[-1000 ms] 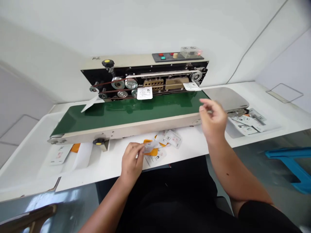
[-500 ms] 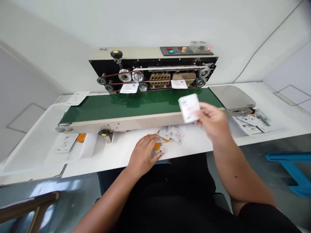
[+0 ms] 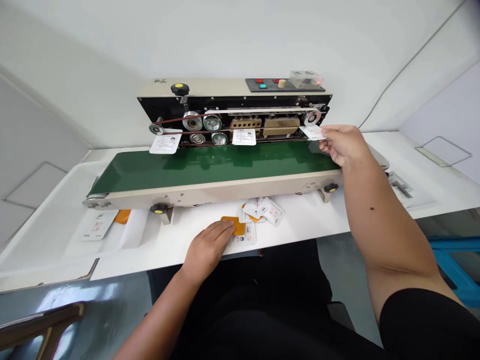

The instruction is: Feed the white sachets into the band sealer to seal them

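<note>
Pinched by a near edge, a small white sachet [image 3: 313, 132] is in my right hand [image 3: 343, 142], its far side at the right-hand inlet of the band sealing machine [image 3: 240, 102]. Another white sachet [image 3: 244, 137] hangs from the machine's belts near the middle, and a third printed sachet [image 3: 165, 142] is at their left end. My left hand [image 3: 210, 245] rests on the table, its outstretched fingers lying on an orange sachet [image 3: 236, 226]. Beside those fingers is a loose pile of white and orange sachets [image 3: 272, 211]. The left thumb is mostly hidden.
A green conveyor belt [image 3: 210, 167] runs below the sealing rollers. At the left stands a translucent bin [image 3: 137, 227] with sachets in it; a clear tray [image 3: 412, 195] is at the right, partly behind my forearm. Blue stool [image 3: 457, 265] at the lower right.
My right hand has carried its sachet up and right to the sealer's inlet. Sachets in the machine have travelled left. My left hand has shifted slightly left, showing more of the orange sachet.
</note>
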Tool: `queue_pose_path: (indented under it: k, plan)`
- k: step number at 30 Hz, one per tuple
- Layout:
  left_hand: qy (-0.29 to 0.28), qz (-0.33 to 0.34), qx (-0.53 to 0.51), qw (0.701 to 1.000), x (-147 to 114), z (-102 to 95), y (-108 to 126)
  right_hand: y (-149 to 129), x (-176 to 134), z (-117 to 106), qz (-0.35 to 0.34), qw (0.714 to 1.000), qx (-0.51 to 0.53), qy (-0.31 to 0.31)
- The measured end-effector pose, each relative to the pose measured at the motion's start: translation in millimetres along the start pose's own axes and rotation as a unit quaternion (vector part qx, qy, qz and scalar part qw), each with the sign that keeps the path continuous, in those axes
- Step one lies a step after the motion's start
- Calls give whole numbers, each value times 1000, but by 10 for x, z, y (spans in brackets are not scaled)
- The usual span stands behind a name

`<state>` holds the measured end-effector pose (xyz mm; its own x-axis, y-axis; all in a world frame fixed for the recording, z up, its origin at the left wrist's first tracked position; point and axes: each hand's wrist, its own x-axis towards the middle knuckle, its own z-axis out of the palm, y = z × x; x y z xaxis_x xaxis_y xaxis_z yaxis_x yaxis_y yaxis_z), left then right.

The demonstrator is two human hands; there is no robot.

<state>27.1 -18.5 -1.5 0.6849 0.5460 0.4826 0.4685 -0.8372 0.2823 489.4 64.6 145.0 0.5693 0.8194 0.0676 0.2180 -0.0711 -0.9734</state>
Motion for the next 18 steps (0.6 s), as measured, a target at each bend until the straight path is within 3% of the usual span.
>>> queue_pose_path:
  k: [3, 5, 7, 9, 10, 12, 14, 16, 18]
  plan:
    - [51, -35, -27, 998, -39, -58, -42, -26, -79, 10, -10, 999, -22, -22]
    - [115, -107, -48, 986, -12, -108, -37, -45, -268, 19, -74, 994, -75, 43]
    - [173, -214, -109, 955, 66, -143, 5, -46, -603, 68, -189, 964, -128, 133]
    - [212, -316, -231, 895, 184, -147, 81, -14, -1057, 183, -279, 938, -152, 137]
    - [225, -350, -308, 856, 253, -137, 128, 15, -1303, 268, -290, 941, -152, 90]
    - [228, -375, -444, 782, 392, -96, 236, 96, -1768, 482, -245, 956, -143, -71]
    - [211, -364, -525, 740, 512, -48, 351, 186, -2117, 717, -171, 950, -107, -238]
    - [182, -343, -554, 736, 587, -12, 453, 265, -2302, 905, -110, 935, -57, -332]
    - [148, -318, -537, 767, 604, 1, 516, 316, -2321, 983, -74, 936, -14, -344]
